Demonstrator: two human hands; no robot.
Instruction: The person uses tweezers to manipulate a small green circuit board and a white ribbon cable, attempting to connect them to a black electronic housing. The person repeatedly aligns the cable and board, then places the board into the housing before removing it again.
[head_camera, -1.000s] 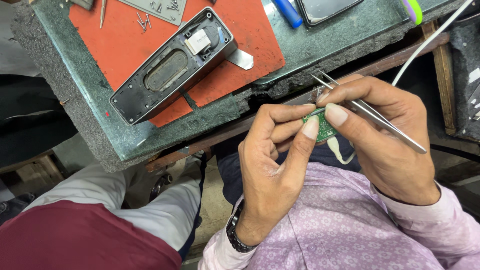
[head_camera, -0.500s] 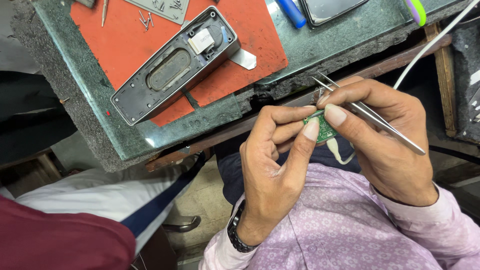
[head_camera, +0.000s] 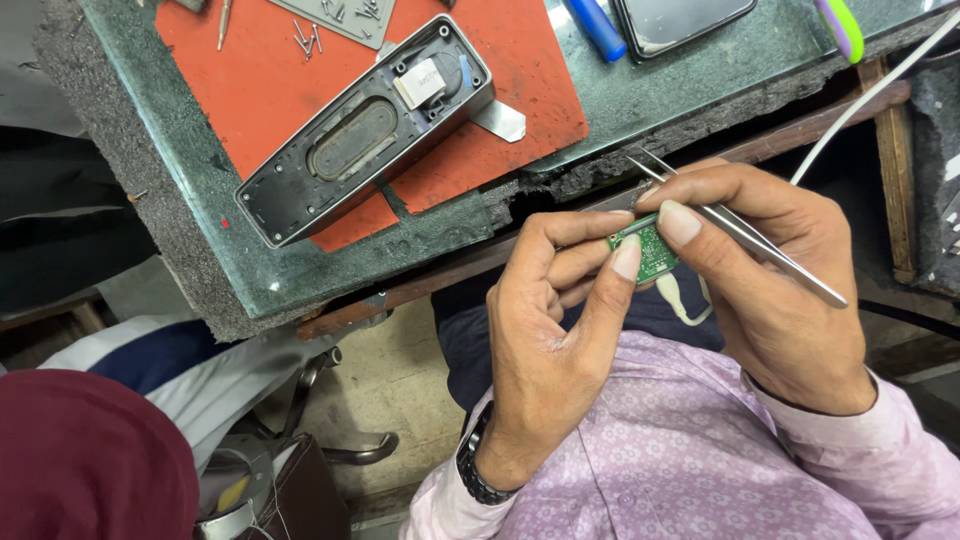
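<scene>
A dark green stone-topped workbench (head_camera: 300, 270) with a rough crumbling edge carries an orange rubber mat (head_camera: 250, 90); on the mat lies an opened grey oblong metal casing (head_camera: 365, 130). Below the bench edge, the left hand (head_camera: 550, 340) pinches a small green circuit board (head_camera: 652, 250) between thumb and fingers. The right hand (head_camera: 770, 270) grips slim steel tweezers (head_camera: 740, 232) and touches the board.

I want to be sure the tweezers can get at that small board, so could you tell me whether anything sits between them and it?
Nothing visible does. The left hand pinches the green circuit board by its edges, its face exposed. The right hand holds the tweezers just above it, tips past the board's far edge.
</scene>
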